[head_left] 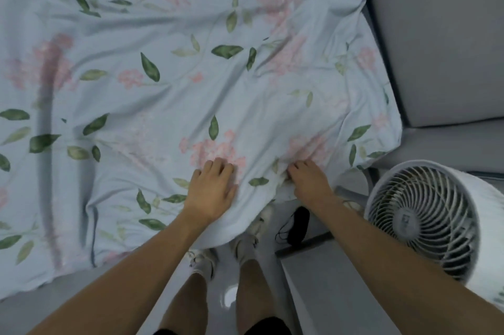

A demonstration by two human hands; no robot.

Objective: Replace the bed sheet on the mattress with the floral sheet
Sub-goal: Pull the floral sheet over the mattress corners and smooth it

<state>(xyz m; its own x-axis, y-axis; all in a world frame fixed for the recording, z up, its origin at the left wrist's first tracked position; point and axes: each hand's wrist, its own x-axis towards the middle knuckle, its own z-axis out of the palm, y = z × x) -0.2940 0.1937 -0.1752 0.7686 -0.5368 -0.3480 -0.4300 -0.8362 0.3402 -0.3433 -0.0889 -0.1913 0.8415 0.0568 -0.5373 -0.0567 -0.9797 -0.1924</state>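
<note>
Head: white fan (428, 221) beside floral sheet (174, 94).

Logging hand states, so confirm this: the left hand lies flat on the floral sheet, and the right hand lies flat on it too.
Half right. In the head view the left hand presses flat on the floral sheet, but the right hand has a grip on a bunched fold.

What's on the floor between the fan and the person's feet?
In the head view, a small black item with a cord lies between the fan and the feet.
</note>
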